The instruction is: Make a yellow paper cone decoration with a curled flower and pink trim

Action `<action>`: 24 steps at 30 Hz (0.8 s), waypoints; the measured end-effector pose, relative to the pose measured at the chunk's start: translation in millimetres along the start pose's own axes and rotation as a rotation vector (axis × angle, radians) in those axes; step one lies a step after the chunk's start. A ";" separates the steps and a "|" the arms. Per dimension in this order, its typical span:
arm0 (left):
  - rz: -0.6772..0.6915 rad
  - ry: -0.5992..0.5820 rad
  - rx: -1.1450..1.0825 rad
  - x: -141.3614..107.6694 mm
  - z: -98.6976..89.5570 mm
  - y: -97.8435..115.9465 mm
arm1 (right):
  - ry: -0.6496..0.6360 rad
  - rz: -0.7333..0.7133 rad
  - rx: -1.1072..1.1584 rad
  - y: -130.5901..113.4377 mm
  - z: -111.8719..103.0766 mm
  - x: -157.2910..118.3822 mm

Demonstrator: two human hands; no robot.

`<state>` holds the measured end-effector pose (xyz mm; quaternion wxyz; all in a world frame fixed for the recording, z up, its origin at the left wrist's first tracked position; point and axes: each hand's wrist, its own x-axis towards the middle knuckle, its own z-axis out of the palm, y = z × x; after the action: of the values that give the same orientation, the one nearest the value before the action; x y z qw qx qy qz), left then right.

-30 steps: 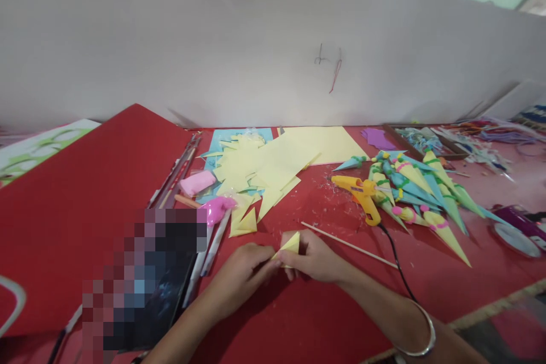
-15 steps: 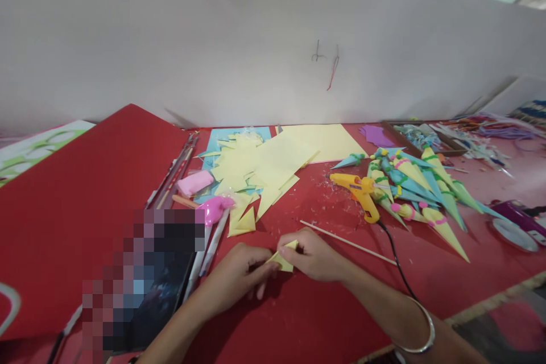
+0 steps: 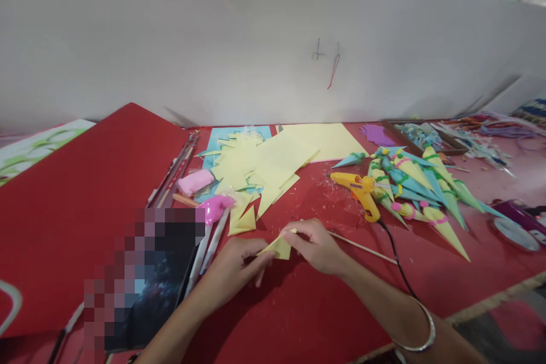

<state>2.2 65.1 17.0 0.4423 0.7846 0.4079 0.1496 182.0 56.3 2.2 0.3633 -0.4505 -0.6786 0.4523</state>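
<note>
Between my hands is a small folded piece of yellow paper (image 3: 281, 249), tilted just above the red table. My left hand (image 3: 239, 267) pinches its left corner between thumb and fingers. At the upper right edge, my right hand (image 3: 318, 244) grips the paper, thumb on the near side. A thin wooden stick (image 3: 364, 247) lies beyond my right hand, its left end partly hidden. Another folded yellow paper triangle (image 3: 245, 222) rests just past my left hand. Further off is a pile of yellow paper pieces (image 3: 273, 159).
Right of centre lies a yellow hot glue gun (image 3: 358, 187) with a black cord, beside several yellow and blue paper cones (image 3: 413, 173). A dark tablet-like screen (image 3: 157, 290), partly blurred out, is by my left forearm. Pink clay packs (image 3: 213, 209) lie behind it. A white wall (image 3: 256, 40) rises behind the table.
Both hands have moved slightly away from me with the yellow paper. The paper has turned a little and shows a wider flat face; both hands keep hold of it.
</note>
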 end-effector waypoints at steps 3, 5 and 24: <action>0.031 0.086 -0.010 -1.0 -0.7 1.7 | -0.005 0.066 0.062 2.0 -0.3 -1.1; 0.045 0.155 -0.010 -1.5 -0.8 2.7 | -0.010 0.095 0.121 3.2 0.2 -1.8; 0.059 0.278 0.180 -2.0 2.2 -0.9 | -0.021 -0.163 -0.164 -2.5 0.3 1.3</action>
<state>1.8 62.6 15.3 0.3050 0.8043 0.4537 0.2326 180.6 56.9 4.6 0.3535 -0.4173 -0.7516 0.3688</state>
